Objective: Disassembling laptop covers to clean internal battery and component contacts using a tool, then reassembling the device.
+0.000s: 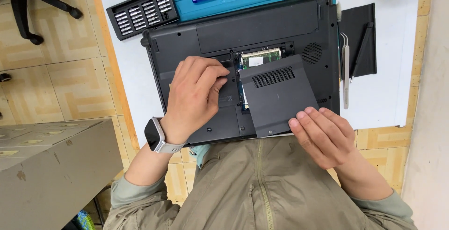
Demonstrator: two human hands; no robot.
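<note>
Your right hand (325, 136) pinches the loose cover panel (279, 94) (lifted off its bay), while your left hand (196, 94) rests flat, fingers bent, on the upturned laptop (262, 24).

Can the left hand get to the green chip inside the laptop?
Probably yes. The left hand rests right beside the opening, and the lifted cover panel leaves the green chip uncovered, with nothing between them.
</note>
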